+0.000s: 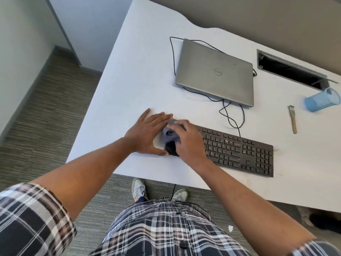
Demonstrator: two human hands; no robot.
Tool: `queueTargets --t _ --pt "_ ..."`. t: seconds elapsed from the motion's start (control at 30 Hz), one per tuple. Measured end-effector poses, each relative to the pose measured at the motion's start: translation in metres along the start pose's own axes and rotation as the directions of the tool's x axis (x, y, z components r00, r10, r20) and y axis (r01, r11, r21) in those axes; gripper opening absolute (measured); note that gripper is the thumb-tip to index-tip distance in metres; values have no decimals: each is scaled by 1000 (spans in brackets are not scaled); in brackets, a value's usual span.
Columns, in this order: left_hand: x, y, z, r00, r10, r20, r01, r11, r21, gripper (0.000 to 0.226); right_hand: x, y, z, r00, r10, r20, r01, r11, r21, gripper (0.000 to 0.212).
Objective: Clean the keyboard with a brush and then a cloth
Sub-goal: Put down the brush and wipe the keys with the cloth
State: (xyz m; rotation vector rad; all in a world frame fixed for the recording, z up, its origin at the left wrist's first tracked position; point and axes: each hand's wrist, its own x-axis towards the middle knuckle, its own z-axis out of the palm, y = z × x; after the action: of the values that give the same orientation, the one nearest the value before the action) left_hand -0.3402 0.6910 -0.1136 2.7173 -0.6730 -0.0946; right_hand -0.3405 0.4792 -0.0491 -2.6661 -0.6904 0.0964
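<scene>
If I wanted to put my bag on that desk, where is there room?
Bare desk lies left of the closed laptop, beyond the hands. It is crowded between the laptop and keyboard, where cables loop, and near the brush and tipped blue cup.

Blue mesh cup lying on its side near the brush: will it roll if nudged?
Probably. The blue mesh cup lies on its round wall on the bare desk, nothing chocking it. Being tapered, it would likely curve, not run straight. Mesh suggests it's light.

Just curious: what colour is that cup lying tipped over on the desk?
Light blue cup, seen best in the head view.
</scene>
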Motion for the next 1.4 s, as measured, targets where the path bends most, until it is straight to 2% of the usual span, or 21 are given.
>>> queueTargets --t 0.1,0.27,0.33,0.47,0.57,0.7,0.87,1.0,1.1,1.2,1.3,1.4 --pt "-1 0 1 1000 -3 -12 2 1000 -12 130 -19 8 -10 985 -137 104 136 991 10 54" --pt "0 -1 1 1000 7 3 -7 1000 -1 129 7 0 -8 1000 13 22 -12 1000 -27 52" --pt "0 -1 2 1000 7 0 -7 1000 4 128 -3 -8 -2 998 -38 45 39 999 -12 50" --pt "-1 -3 4 1000 22 8 -22 999 36 133 -34 3 -8 972 -154 176 155 988 8 52" --pt "-2 -3 3 1000 17 21 -18 999 45 134 -32 17 -17 977 -144 156 149 989 -20 53" --pt "0 -3 3 999 5 42 -7 999 45 134 -26 -1 -8 997 -59 54 61 997 -40 51" --pt "-1 -2 1 1000 16 22 -16 999 38 133 -49 18 -19 951 -252 182 249 968 38 49" --pt "-1 -1 0 1000 15 7 -15 1000 16 134 -35 17 -24 970 -186 158 194 980 -36 48" --pt "-2 -3 2 1000 26 -4 -26 1000 9 131 -35 -6 -9 966 -217 138 220 975 -10 44" --pt "-2 -2 0 1000 20 1 -20 1000 9 133 -49 11 -17 961 -226 160 231 973 -13 46" --pt "-3 0 -1 1000 14 5 -14 1000 10 135 -63 34 -30 974 -166 152 178 981 -71 46" --pt "-2 0 -1 1000 5 0 -5 1000 7 135 -58 20 -25 984 -123 129 133 989 -68 46"
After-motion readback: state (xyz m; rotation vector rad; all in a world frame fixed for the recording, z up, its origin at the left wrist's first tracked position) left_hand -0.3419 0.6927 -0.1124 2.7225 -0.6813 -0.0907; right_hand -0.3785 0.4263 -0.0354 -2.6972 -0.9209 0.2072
